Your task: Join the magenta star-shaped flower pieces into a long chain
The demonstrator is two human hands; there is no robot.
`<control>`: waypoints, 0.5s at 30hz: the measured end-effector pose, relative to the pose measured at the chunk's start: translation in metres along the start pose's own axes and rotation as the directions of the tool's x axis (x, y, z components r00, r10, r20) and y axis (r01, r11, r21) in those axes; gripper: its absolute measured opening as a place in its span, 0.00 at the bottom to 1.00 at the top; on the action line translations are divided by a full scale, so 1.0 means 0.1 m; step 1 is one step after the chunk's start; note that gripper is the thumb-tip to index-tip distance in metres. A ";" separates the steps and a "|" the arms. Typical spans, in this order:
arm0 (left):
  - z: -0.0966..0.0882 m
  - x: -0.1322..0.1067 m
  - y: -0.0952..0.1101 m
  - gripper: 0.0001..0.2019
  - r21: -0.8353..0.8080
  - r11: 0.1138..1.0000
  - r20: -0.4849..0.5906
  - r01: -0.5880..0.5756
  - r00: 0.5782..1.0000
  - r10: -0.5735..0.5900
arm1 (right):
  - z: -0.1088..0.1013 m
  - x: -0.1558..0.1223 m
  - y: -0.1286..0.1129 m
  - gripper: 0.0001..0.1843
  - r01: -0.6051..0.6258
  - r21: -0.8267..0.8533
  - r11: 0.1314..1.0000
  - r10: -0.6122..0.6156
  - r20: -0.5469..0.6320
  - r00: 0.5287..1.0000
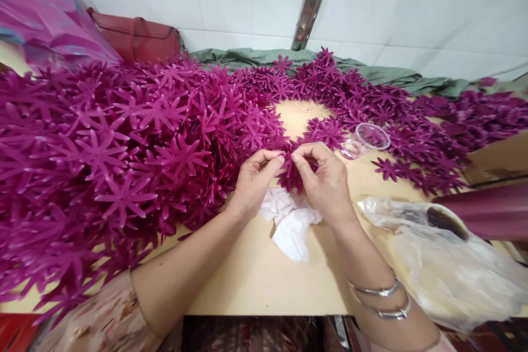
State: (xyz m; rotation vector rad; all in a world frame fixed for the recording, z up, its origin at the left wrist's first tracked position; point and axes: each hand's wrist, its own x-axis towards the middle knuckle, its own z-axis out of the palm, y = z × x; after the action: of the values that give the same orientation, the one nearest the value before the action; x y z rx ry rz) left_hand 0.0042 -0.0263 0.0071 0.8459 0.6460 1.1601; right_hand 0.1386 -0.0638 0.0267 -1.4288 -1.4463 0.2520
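Note:
Between my two hands is a magenta star-shaped flower piece (pixel 290 168), with narrow petals. My left hand (pixel 256 179) pinches a petal on its left side between thumb and forefinger. On the opposite side, my right hand (pixel 324 179) pinches it the same way. Part of the piece is hidden by my fingers, and magenta pieces behind blend with it. A crumpled white tissue (pixel 295 225) lies on the table just below my hands. To the left rises a big heap of the same magenta flower pieces (pixel 165 137).
More magenta flower pieces (pixel 396 121) spread along the right of the table (pixel 264 280). A clear plastic cup (pixel 367 137) lies tipped near them. At right is a clear plastic bag (pixel 445 264). Green cloth (pixel 247 58) and a red handbag (pixel 134 36) line the wall.

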 end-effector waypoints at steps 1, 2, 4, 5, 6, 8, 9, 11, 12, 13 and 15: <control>0.00 0.00 0.01 0.12 -0.009 1.000 0.013 0.008 1.000 -0.008 | 0.00 0.01 0.02 0.07 -0.006 -0.009 1.000 0.006 -0.019 1.000; 0.01 -0.01 0.01 0.12 -0.014 1.000 0.026 0.015 1.000 -0.015 | -0.01 0.01 0.04 0.07 -0.025 -0.003 1.000 0.025 -0.044 0.999; 0.01 -0.02 0.02 0.12 -0.015 1.000 0.029 0.020 0.999 -0.020 | -0.02 0.03 0.09 0.07 -0.095 0.053 0.994 0.100 -0.100 0.990; 0.01 -0.02 0.02 0.12 -0.016 1.000 0.018 0.019 1.000 -0.018 | -0.02 0.03 0.12 0.07 -0.134 0.089 0.987 0.144 -0.122 0.982; 0.01 -0.02 0.01 0.13 -0.025 1.000 0.000 0.016 1.000 -0.016 | -0.03 0.04 0.15 0.08 -0.169 0.126 0.978 0.186 -0.143 0.972; 0.00 0.00 0.00 0.14 -0.068 0.998 -0.048 0.013 0.999 -0.017 | -0.04 0.05 0.20 0.09 -0.198 0.200 0.960 0.237 -0.198 0.951; -0.01 0.01 0.00 0.14 -0.096 0.995 -0.071 0.013 0.997 -0.020 | -0.04 0.05 0.21 0.09 -0.192 0.241 0.951 0.248 -0.231 0.941; -0.02 0.03 -0.01 0.16 -0.141 0.990 -0.105 0.015 0.994 -0.030 | -0.05 0.06 0.23 0.10 -0.162 0.327 0.931 0.262 -0.290 0.920; -0.02 0.04 -0.01 0.16 -0.155 0.988 -0.114 0.017 0.993 -0.035 | -0.05 0.07 0.24 0.10 -0.148 0.361 0.921 0.269 -0.310 0.912; -0.02 0.05 -0.01 0.16 -0.164 0.986 -0.120 0.019 0.992 -0.039 | -0.06 0.08 0.25 0.11 -0.142 0.388 0.911 0.279 -0.322 0.905; -0.01 0.05 0.00 0.16 -0.177 0.984 -0.128 0.019 0.991 -0.042 | -0.06 0.10 0.26 0.12 -0.150 0.435 0.888 0.309 -0.322 0.895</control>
State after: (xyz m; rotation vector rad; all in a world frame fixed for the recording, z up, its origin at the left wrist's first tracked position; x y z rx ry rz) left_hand 0.0050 -0.0213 0.0068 0.6124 0.6513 1.2325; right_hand 0.1621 -0.0513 0.0149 -1.2252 -0.8389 0.3746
